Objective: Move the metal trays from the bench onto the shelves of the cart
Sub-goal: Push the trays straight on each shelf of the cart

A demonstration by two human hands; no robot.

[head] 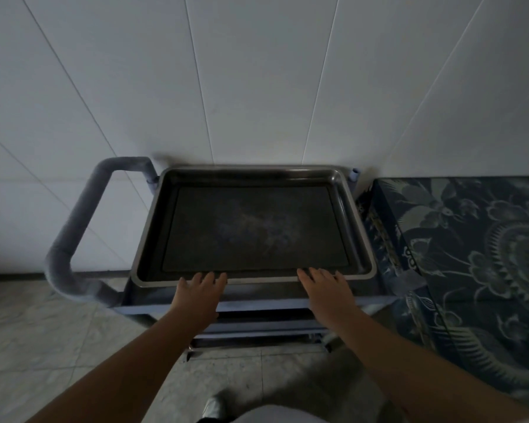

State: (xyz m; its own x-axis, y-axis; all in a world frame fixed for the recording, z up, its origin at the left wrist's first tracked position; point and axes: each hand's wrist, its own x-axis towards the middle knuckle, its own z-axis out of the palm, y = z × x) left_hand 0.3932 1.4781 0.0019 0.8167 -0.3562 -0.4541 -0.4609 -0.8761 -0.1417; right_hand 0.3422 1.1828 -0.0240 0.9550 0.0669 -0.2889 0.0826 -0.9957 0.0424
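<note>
White wall panels [257, 71]: backdrop, cart parked close against them.
Patterned bench cover [477, 245]: just right of cart, within easy carrying reach.
Cart [257, 305]: padded handle [74, 227] at left; lower shelves glimpsed beneath.
Metal tray [254, 227]: flat on top shelf, square to frame, likely seated.
Left hand [197, 296]: fingers straight, spread, tips at near rim, gripping nothing.
Right hand [329, 290]: same, steadying or nudging inward.

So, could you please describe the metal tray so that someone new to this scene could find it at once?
Start at the white panelled wall; the blue cart stands against it, its padded handle at the left. The metal tray lies on the cart's top shelf, both hands at its near rim. It is the only shiny, dark, shallow rectangle, unlike the patterned cloth alongside.
</note>
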